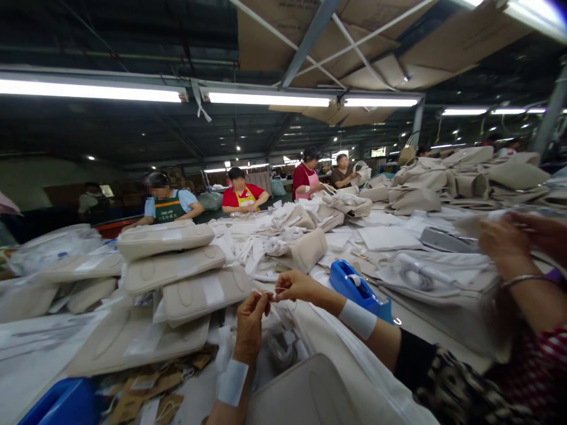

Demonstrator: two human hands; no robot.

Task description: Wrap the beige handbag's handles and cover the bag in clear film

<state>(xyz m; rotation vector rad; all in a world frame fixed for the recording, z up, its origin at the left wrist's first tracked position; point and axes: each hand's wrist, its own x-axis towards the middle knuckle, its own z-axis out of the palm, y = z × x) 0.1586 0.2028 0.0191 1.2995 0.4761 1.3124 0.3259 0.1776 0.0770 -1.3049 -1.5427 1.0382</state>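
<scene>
The person's left hand (251,319) and right hand (305,287) meet fingertip to fingertip, each with thumb and forefinger pinched on a thin white strand (272,294), which sits between them above the crowded work surface. Pale adhesive-looking patches wrap both wrists. Under the hands lies a smooth pale-beige bag (305,392). Just beside the right forearm stands a blue plastic tape dispenser (358,289) with a roll in it.

To the left, flat beige padded bags (188,268) are stacked unevenly, and below them lie scattered brown cardboard tags (146,386) with pale strings. Loose white sheets (390,238) spread across the middle, and a tall heap of beige bags (469,177) rises at the far right. At the right edge, a co-worker's braceleted arm (529,289) reaches in; what that hand holds is blurred.

Several aproned people work across the surface. Long white fluorescent tubes (270,99) hang overhead in the dim hall, and brown cardboard sheets (270,38) rest above metal beams.
</scene>
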